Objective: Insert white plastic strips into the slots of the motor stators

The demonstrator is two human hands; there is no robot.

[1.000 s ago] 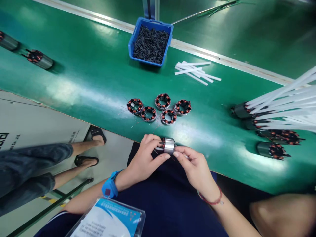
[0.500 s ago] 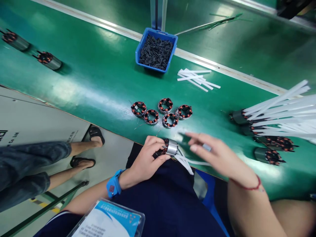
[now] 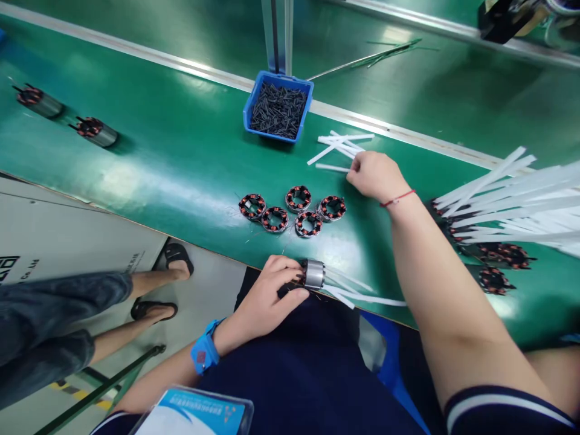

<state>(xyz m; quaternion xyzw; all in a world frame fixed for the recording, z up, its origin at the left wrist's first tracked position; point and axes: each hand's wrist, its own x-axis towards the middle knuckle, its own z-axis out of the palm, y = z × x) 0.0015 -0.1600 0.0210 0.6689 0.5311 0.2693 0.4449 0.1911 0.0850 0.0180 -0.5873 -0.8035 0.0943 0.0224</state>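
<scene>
At the bench's front edge my left hand [image 3: 272,293] grips a silver motor stator [image 3: 313,274] by its wound end. White strips [image 3: 351,294] stick out to the right from the stator's other end. Farther back on the green bench, my right hand [image 3: 374,174] has its fingers pinched together at the right end of a white strip [image 3: 331,168]. More loose white strips [image 3: 341,142] lie crossed just behind that hand. Several ring-shaped stators [image 3: 309,224] with orange windings sit between the two hands.
A blue bin [image 3: 278,107] of short black pieces stands at the back. Stators with long white strips [image 3: 493,205] stand at the right. Two stators [image 3: 97,132] lie far left. Another person's legs [image 3: 109,290] are at the lower left.
My right hand has moved back and away from the held stator to the loose white strips, and its fingers have closed. My left hand still holds the stator.
</scene>
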